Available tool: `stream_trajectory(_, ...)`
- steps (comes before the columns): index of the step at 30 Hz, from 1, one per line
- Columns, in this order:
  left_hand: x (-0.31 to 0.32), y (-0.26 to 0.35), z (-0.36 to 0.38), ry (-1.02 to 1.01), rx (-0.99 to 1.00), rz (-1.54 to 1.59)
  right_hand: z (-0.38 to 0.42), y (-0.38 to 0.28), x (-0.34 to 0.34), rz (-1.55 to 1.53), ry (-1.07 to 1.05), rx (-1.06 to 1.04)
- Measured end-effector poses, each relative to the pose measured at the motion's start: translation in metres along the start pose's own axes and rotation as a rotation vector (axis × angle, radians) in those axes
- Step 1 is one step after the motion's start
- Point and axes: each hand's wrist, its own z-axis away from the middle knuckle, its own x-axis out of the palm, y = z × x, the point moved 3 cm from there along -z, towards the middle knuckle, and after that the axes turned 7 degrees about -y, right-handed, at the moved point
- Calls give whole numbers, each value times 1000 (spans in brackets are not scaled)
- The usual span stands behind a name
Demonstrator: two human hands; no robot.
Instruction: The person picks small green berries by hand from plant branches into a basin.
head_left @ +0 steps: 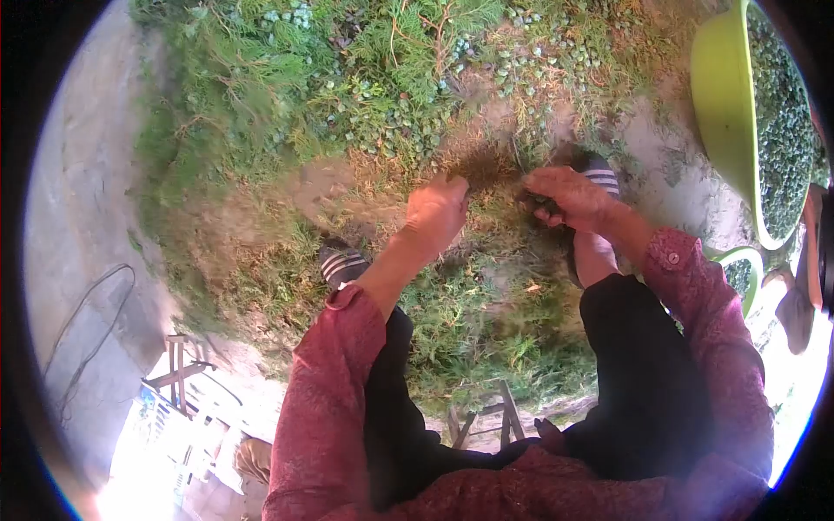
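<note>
My left hand (pixel 437 211) is closed, its fingers pinched together over the strewn plant bits between my feet. Opposite it, my right hand (pixel 569 195) has its fingers curled around something small and dark that I cannot make out. A short gap separates the two hands, and the brownish patch between them is blurred. Beyond them lies a wide heap of flat, feathery evergreen sprigs (pixel 373 52) with small blue-green seed cones (pixel 512 65) among them. Yellowed leaf scraps (pixel 391 165) cover the ground close to both hands.
A lime-green basin (pixel 723 104) at the right holds many small green pieces. Below it are a smaller green container (pixel 754 260) and a dark-bladed tool (pixel 795 317). Striped slippers (pixel 340 263) are on my feet. A wooden stool (pixel 178 373) and a cord (pixel 74 334) lie left.
</note>
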Motion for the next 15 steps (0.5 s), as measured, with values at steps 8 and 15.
stream_trajectory(8, -6, 5, 1, 4, 30, 237, -2, 0, 7, -111, -8, 67)
stream_trajectory(15, -17, 40, 14, 99, 83, 456, -12, 20, 22, -161, -60, 149)
